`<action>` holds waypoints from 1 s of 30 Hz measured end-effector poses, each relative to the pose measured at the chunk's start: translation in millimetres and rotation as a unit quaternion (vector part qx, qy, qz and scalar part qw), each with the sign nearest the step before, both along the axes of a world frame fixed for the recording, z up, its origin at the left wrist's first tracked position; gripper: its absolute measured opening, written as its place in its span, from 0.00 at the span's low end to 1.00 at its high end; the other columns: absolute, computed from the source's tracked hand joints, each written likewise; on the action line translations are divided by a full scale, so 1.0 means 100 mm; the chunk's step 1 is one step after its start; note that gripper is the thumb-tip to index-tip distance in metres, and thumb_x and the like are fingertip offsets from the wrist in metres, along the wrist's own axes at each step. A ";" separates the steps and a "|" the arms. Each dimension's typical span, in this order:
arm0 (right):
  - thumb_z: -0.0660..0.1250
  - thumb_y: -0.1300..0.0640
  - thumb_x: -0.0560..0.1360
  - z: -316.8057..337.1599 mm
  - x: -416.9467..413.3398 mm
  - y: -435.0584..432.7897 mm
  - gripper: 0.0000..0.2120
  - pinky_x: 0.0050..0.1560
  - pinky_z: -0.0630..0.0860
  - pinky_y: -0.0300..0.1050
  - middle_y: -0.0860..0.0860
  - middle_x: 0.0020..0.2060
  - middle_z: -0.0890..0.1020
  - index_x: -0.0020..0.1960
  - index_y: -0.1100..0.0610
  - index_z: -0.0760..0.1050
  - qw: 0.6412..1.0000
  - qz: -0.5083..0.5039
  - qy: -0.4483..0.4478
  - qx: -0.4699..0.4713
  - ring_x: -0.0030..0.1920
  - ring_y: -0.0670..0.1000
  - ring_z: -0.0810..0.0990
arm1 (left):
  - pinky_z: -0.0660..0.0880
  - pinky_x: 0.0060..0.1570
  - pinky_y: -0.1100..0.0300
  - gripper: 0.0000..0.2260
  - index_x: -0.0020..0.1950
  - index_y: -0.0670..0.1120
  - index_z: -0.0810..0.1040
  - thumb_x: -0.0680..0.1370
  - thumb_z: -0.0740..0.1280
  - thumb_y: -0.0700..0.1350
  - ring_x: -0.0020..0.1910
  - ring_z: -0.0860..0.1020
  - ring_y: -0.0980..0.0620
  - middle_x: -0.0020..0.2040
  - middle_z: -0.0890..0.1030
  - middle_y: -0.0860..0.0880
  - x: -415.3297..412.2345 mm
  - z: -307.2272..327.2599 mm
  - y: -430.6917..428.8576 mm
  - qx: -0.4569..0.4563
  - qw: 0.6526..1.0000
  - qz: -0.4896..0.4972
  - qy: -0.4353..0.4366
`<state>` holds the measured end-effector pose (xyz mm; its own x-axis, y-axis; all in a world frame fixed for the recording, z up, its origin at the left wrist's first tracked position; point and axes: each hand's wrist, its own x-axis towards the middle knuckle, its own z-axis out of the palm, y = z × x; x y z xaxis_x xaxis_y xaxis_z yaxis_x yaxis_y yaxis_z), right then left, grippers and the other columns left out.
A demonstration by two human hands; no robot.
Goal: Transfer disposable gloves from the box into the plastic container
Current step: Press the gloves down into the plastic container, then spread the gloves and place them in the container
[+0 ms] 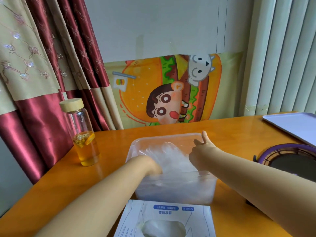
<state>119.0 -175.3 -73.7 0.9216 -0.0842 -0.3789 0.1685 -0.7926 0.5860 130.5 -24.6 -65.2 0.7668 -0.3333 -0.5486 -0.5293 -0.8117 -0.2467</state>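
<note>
I judge I'm packing the gloves [171,155] down inside the plastic container [164,135]: right grip [200,150] curled on the heap beneath it, thumb up; left grip [153,165] buried among them, state unreadable; box [164,218] behind both wrists.

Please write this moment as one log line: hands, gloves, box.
left hand: buried in gloves, fingers hidden | right hand: at container right side, thumb up | gloves: piled in container | box: nearest camera, some gloves inside

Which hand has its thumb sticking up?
The right hand, thumb raised over the container; the left hand is buried in the gloves.
</note>
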 end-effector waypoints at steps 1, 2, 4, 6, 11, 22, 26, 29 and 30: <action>0.56 0.44 0.80 -0.03 0.02 0.00 0.26 0.68 0.35 0.70 0.54 0.77 0.54 0.75 0.51 0.59 1.000 0.006 -0.002 -0.019 0.76 0.59 0.40 | 0.67 0.64 0.54 0.18 0.73 0.47 0.68 0.82 0.58 0.48 0.67 0.69 0.44 0.71 0.69 0.46 -0.01 0.00 0.01 0.003 1.000 0.000 0.010; 0.56 0.43 0.80 -0.05 0.04 0.00 0.27 0.68 0.35 0.70 0.54 0.77 0.52 0.76 0.51 0.58 1.000 0.010 -0.007 -0.027 0.76 0.59 0.40 | 0.66 0.64 0.54 0.19 0.73 0.46 0.67 0.82 0.57 0.47 0.68 0.68 0.44 0.71 0.68 0.46 0.00 -0.01 0.02 -0.004 1.000 0.009 0.024; 0.57 0.43 0.79 -0.04 0.04 -0.01 0.27 0.68 0.36 0.70 0.55 0.77 0.53 0.75 0.51 0.59 0.999 0.018 -0.023 -0.017 0.76 0.59 0.42 | 0.68 0.61 0.56 0.18 0.72 0.46 0.69 0.83 0.58 0.47 0.67 0.70 0.45 0.70 0.70 0.46 -0.03 0.05 0.03 -0.013 0.998 0.028 0.056; 0.61 0.41 0.77 0.03 0.03 -0.03 0.27 0.68 0.38 0.71 0.55 0.74 0.60 0.72 0.51 0.66 0.998 0.034 -0.046 0.019 0.75 0.60 0.48 | 0.67 0.58 0.59 0.18 0.72 0.47 0.70 0.83 0.58 0.48 0.67 0.71 0.48 0.70 0.72 0.49 -0.07 0.16 0.07 -0.043 0.996 0.030 0.072; 0.65 0.31 0.67 0.36 -0.21 -0.09 0.32 0.69 0.44 0.69 0.49 0.64 0.71 0.64 0.49 0.76 0.973 0.090 -0.134 0.168 0.69 0.56 0.59 | 0.61 0.70 0.58 0.20 0.72 0.51 0.70 0.81 0.59 0.55 0.71 0.67 0.54 0.72 0.70 0.55 -0.15 0.47 0.21 -0.176 0.981 0.029 0.076; 0.67 0.48 0.75 0.35 -1.01 0.22 0.10 0.39 0.71 0.28 0.40 0.49 0.80 0.56 0.46 0.79 0.844 0.266 -0.141 0.444 0.39 0.39 0.74 | 0.76 0.58 0.56 0.14 0.66 0.44 0.74 0.81 0.62 0.43 0.57 0.79 0.52 0.59 0.80 0.48 -0.43 0.25 0.96 -0.676 0.698 0.227 0.063; 0.64 0.53 0.79 -0.01 -1.15 0.38 0.14 0.45 0.67 0.30 0.45 0.57 0.78 0.64 0.46 0.75 0.883 0.256 -0.028 0.392 0.48 0.42 0.73 | 0.76 0.44 0.61 0.08 0.57 0.47 0.78 0.81 0.62 0.41 0.47 0.79 0.53 0.54 0.82 0.47 -0.63 0.09 1.06 -0.700 0.665 0.257 -0.026; 0.64 0.55 0.79 -0.20 -1.15 0.45 0.18 0.48 0.69 0.38 0.49 0.58 0.72 0.68 0.45 0.72 0.903 0.255 0.008 0.345 0.52 0.50 0.74 | 0.73 0.41 0.64 0.06 0.52 0.50 0.79 0.81 0.63 0.42 0.43 0.80 0.57 0.50 0.82 0.51 -0.83 -0.03 1.11 -0.646 0.728 0.219 -0.069; 0.64 0.54 0.78 -0.23 -1.15 0.48 0.19 0.48 0.70 0.38 0.49 0.58 0.71 0.68 0.44 0.71 0.906 0.262 0.016 0.333 0.52 0.51 0.75 | 0.74 0.42 0.65 0.05 0.51 0.51 0.79 0.80 0.64 0.43 0.45 0.80 0.58 0.50 0.82 0.53 -0.90 -0.07 1.13 -0.619 0.757 0.195 -0.077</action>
